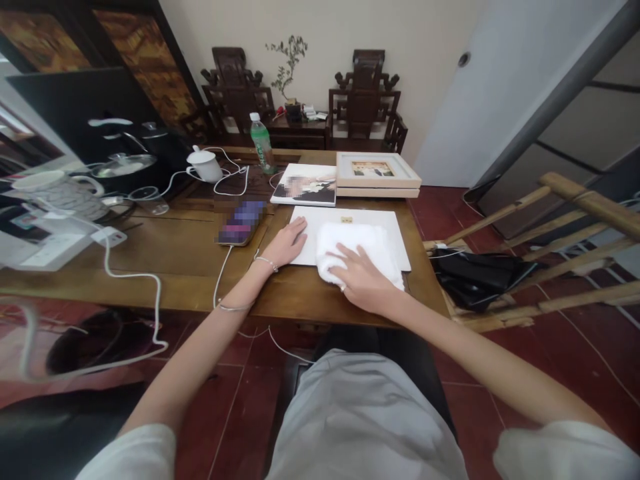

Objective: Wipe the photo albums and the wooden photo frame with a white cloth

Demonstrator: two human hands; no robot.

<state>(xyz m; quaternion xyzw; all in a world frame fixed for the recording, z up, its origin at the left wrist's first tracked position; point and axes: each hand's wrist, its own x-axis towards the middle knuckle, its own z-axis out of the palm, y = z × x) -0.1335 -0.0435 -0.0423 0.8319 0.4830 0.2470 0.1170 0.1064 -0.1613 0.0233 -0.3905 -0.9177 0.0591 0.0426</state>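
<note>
Head view, lower centre to upper edge of the frame. My right hand [364,279] lies nearest, right of centre, its fingers spread and unclenched on top of a folded white cloth [385,247]. The cloth sits directly beneath and beyond these fingertips, covering the right part of a flat white panel [370,215] and lapping over its near edge. My left hand [290,241] rests at the panel's left edge, fingers extended, gripping nothing. The governing relation: the panel's long axis runs across the frame between my hands, its uncovered strip lying left of and beyond the cloth, with the right hand nearer the cloth. At left of centre, a phone [241,223] lies on the wooden table [190,257]. Farther up stand a photo print [306,185] and, just right of it, a pale picture frame [345,175]; beyond, at upper centre, a green-labelled bottle [261,140] stands upright.
</note>
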